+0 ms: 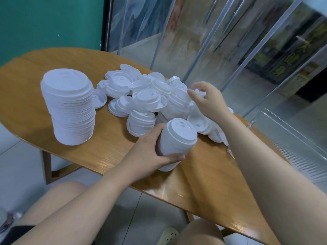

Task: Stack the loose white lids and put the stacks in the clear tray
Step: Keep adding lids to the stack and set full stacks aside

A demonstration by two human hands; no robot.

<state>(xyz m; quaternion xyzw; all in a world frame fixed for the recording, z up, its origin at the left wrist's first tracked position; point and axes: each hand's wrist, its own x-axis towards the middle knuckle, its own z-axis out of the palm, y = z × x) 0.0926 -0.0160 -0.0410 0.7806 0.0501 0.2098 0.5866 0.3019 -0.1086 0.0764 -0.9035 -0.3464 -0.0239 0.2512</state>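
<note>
Left hand [150,152] is wrapped around a short stack of lids [177,138], tilted just above the bench [109,147]. Right hand [208,99] pinches one lid off the loose pile [146,96]. Tall stack [69,106] stands left, clear tray [283,131] far right.

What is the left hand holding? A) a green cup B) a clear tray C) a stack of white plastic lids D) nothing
C: the left hand grips a tilted stack of white plastic lids just above the wooden table.
</note>
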